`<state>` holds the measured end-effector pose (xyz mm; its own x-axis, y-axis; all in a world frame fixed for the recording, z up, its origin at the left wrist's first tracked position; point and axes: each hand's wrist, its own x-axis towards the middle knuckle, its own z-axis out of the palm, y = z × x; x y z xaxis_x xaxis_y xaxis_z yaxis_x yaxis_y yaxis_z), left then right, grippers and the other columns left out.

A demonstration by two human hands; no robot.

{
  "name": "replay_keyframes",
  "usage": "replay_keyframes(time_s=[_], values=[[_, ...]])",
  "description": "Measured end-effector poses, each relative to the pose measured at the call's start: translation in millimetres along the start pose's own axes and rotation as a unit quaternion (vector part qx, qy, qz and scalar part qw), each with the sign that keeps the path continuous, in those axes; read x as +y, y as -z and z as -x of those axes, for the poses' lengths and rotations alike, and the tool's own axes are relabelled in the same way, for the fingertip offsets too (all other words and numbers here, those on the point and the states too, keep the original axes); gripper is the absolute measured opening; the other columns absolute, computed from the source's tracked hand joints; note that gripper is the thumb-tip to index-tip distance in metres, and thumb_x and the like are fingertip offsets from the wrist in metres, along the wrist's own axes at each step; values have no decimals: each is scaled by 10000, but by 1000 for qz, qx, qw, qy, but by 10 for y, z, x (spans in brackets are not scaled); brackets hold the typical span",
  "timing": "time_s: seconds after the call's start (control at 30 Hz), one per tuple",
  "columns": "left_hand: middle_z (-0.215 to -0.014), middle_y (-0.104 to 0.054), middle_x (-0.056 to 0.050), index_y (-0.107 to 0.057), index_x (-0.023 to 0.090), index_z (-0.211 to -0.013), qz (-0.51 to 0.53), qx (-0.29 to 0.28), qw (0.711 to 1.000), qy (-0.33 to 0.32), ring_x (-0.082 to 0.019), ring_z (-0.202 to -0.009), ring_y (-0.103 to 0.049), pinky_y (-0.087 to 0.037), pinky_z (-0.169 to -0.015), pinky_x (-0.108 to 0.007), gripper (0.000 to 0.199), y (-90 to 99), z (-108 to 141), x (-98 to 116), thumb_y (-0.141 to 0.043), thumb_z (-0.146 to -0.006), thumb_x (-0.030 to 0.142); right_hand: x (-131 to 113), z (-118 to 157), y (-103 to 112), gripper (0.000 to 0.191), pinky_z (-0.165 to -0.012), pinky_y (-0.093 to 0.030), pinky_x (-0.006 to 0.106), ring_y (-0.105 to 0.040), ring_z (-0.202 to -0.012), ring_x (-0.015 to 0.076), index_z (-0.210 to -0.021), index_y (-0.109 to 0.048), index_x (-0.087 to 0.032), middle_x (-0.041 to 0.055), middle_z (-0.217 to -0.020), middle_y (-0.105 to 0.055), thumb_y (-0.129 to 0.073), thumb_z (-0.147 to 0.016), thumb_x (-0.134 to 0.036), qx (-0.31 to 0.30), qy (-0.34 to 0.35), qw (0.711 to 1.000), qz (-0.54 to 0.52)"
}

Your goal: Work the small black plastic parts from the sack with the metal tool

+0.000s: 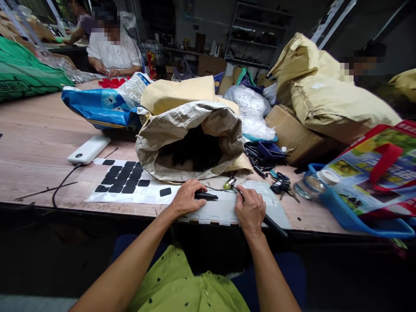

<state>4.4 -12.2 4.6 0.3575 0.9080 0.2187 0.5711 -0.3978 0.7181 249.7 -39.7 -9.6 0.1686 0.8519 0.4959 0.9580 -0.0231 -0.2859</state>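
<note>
My left hand [188, 197] rests on a grey board [224, 212] at the table's front edge, its fingers closed on a short black rod-shaped part [208, 196] that lies flat. To its right, my right hand [250, 207] is wrapped round a small hammer with a black handle [275, 225]. The hammer's head [229, 183], metal with a yellowish face, is just beyond the black part, not touching it. Behind both hands, an open woven sack [190, 138] lies on its side, dark inside. Black rounded pads [121, 177] sit in rows on a white sheet [97, 196] at the left.
A white power bank [89, 149] with a cable lies at the left. Right of my hands are keys [284, 186], black parts [255, 160], a plastic bottle [316, 184] and a blue basket [354, 221]. Blue-white bag [100, 102] behind; people sit across the table.
</note>
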Motion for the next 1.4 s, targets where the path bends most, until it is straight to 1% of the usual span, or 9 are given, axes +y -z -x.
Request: replay_keyframes(time_s=[0.23, 0.6, 0.8, 0.9, 0.97, 1.03, 1.1, 1.2, 1.4], values=[[-960, -641, -49, -756, 205, -1048, -25, -3, 1000, -17, -249, -974, -555, -464, -889, -377, 327, -21, 11, -8, -770, -722, 200, -12, 18, 6, 294, -766, -289, 321, -499, -891, 191, -1154, -736, -268, 28, -970, -677, -622, -901, -169, 3, 4, 1000, 5], [-891, -625, -36, -750, 219, -970, -24, 21, 999, -43, -227, -914, -549, -449, -829, -356, 177, -85, 17, -87, -771, -796, 239, 1, 25, -2, 302, -766, -290, 328, -501, -897, 198, -1163, -726, -271, 29, -972, -673, -625, -896, -173, 7, 12, 1000, 14], [-947, -648, -40, -631, 198, -908, 42, 88, 984, -148, -205, -942, -589, -466, -879, -354, 184, -19, 114, 12, -572, -833, 41, -4, 24, -4, 303, -763, -283, 326, -498, -899, 198, -1166, -722, -269, 27, -968, -673, -619, -897, -175, 10, 11, 1000, 16], [-1011, -657, -48, -624, 214, -998, 26, 61, 980, -189, -211, -994, -603, -480, -916, -360, 260, 3, 161, 65, -531, -841, 30, -5, 24, -6, 303, -759, -281, 323, -496, -898, 197, -1166, -722, -270, 26, -972, -673, -618, -898, -175, 12, 10, 1000, 14], [-1116, -641, -67, -596, 223, -1152, -4, 53, 983, -175, -229, -1062, -596, -487, -950, -374, 328, -6, 162, 71, -575, -855, 83, -3, 25, -9, 302, -758, -281, 323, -494, -898, 197, -1164, -723, -272, 24, -969, -672, -618, -898, -175, 12, 9, 1000, 14], [-1148, -614, -77, -557, 225, -1237, -42, 81, 987, -134, -244, -1077, -587, -492, -953, -391, 376, -30, 144, 50, -614, -872, 151, -2, 26, -10, 303, -763, -280, 324, -492, -901, 197, -1165, -723, -274, 23, -969, -672, -617, -899, -176, 12, 8, 1000, 14], [-1114, -595, -73, -564, 227, -1238, -94, 111, 986, -87, -256, -1053, -580, -494, -933, -406, 357, -61, 119, 11, -637, -888, 219, -4, 25, -10, 307, -768, -279, 325, -490, -903, 197, -1166, -723, -276, 22, -969, -671, -617, -896, -176, 11, 6, 1000, 11], [-1068, -565, -66, -601, 232, -1200, -151, 112, 981, -36, -257, -1007, -570, -492, -916, -412, 318, -101, 96, -37, -668, -898, 302, -12, 21, -2, 315, -775, -278, 326, -489, -907, 197, -1168, -723, -275, 24, -973, -671, -614, -891, -171, 12, 2, 1000, 6], [-1047, -554, -62, -607, 213, -1094, -179, 88, 979, -32, -252, -994, -539, -458, -899, -399, 206, -129, 106, -32, -650, -930, 331, -24, 26, 17, 316, -771, -276, 329, -490, -914, 204, -1167, -725, -262, 43, -978, -668, -605, -890, -170, 5, -1, 1000, 2]])
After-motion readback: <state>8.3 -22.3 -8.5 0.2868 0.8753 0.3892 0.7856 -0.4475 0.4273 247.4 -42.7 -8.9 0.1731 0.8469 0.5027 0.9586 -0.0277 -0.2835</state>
